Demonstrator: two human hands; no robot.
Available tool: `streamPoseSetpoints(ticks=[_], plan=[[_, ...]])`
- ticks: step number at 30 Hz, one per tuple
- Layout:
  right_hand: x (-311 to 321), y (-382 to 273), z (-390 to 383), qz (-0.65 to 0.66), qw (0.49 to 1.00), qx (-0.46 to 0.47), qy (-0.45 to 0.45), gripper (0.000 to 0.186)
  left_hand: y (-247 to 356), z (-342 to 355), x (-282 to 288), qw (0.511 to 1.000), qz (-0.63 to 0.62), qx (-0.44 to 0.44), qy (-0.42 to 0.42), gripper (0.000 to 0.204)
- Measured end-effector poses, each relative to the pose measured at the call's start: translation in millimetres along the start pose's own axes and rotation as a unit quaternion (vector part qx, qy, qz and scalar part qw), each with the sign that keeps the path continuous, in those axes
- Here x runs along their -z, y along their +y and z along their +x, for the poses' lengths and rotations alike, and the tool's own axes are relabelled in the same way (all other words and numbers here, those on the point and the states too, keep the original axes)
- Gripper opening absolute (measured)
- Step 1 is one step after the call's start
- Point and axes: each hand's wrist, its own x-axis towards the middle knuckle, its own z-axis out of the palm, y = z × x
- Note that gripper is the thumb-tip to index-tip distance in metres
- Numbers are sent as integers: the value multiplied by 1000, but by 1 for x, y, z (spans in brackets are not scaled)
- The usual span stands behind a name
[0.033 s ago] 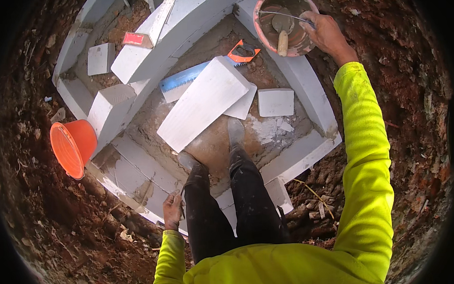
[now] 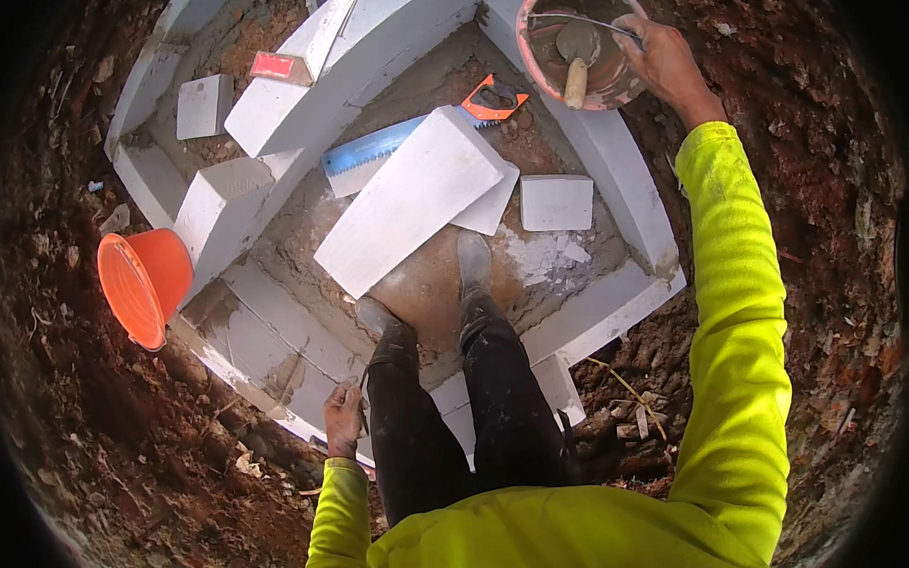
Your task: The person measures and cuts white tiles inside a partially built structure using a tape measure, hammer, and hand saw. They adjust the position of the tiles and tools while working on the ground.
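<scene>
My right hand (image 2: pixel 667 71) grips the wire handle of a pink, mortar-smeared bucket (image 2: pixel 616 90) over the upper right wall; a wooden-handled trowel (image 2: pixel 577 79) lies in it. My left hand (image 2: pixel 342 420), low by my left leg, is closed on a thin dark object, too small to make out. Between the walls, a long white block (image 2: pixel 407 201) rests across a flatter piece (image 2: pixel 487 208) and partly over a hand saw (image 2: pixel 365 159) with blue blade and orange handle. A smaller white block (image 2: pixel 556 202) lies to their right.
White block walls (image 2: pixel 622 193) with mortar surround my booted feet. An orange bucket (image 2: pixel 144 285) sits outside the left wall. A red-faced tool (image 2: pixel 279 68) rests on the upper-left wall, near a loose block (image 2: pixel 204 105). Rough brown soil (image 2: pixel 99 417) surrounds the structure.
My right hand and the pink bucket have shifted slightly right. The view has moved very slightly; the other things look the same.
</scene>
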Motion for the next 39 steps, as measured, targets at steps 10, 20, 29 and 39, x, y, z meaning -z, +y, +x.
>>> streamPoseSetpoints(ticks=[10, 20, 29, 39], plan=[[-29, 23, 6, -105, 991, -80, -11, 40, -10, 28, -5, 989, -131, -9, -73, 48], [-53, 3, -36, -250, 953, -65, 158, 66, -36, 68, 30, 980, -171, 5, -99, 46], [-196, -312, -217, 438, 825, -179, -308, 36, 11, 122, 11, 976, 60, -126, -169, 101], [-327, -445, -252, 558, 644, -213, -478, 22, -44, 218, 8, 964, -44, -174, -197, 91]])
